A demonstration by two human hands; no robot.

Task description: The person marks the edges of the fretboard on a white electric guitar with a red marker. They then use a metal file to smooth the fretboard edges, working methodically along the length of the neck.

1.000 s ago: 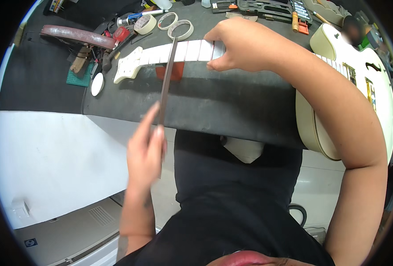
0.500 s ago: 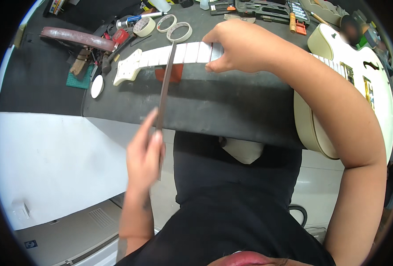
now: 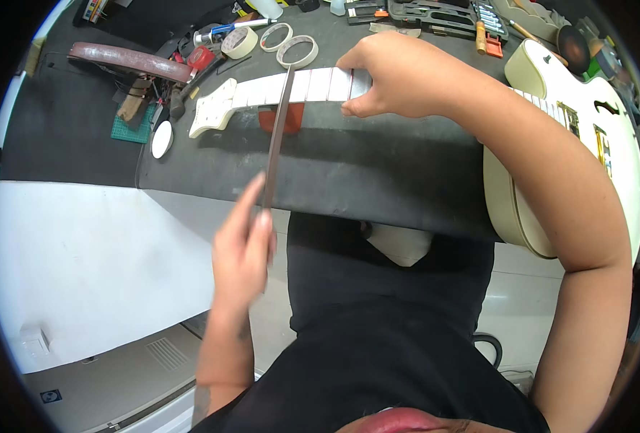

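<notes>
A cream-white electric guitar (image 3: 511,191) lies across the bench, its body at the right and its headstock (image 3: 213,112) toward the left. My left hand (image 3: 242,249) is closed around a long, narrow metal file (image 3: 278,133). The file's far end rests across the fretted neck (image 3: 320,85), nearly square to it. Farther up toward the body, my right hand (image 3: 399,76) grips the neck, thumb on the near edge and fingers on the far edge. A reddish-brown block (image 3: 291,119) sits below the neck beside the file, partly covered by both.
Behind the neck lie rolls of masking tape (image 3: 297,52), with a tool case (image 3: 435,16) and an orange-handled tool (image 3: 480,36) farther right. A curved reddish bar (image 3: 129,59), a hammer (image 3: 183,97) and a round white lid (image 3: 162,139) are at the left. The bench's front edge (image 3: 320,214) runs before me.
The whole view has shifted slightly. My left hand and the file have moved a little away from me along the file's length. My right hand keeps its hold on the neck.
</notes>
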